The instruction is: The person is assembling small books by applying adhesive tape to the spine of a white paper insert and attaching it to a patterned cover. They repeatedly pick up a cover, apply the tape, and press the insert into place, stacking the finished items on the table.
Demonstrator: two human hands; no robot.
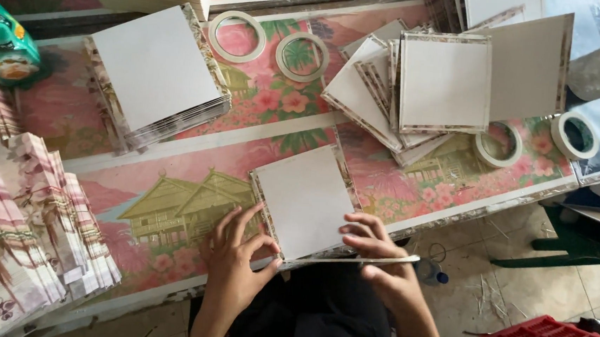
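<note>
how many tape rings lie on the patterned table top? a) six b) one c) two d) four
d: two tape rings lie side by side near the top middle of the table, a third sits just below the spread pile of white squares, and a fourth lies at the right edge.

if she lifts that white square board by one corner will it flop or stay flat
The white square board probably stays flat: its edges look straight and it overhangs the table edge without drooping. It looks thin, so likely light. The left hand pinches its near corner and the right hand rests on its edge; neither bends it.
</note>
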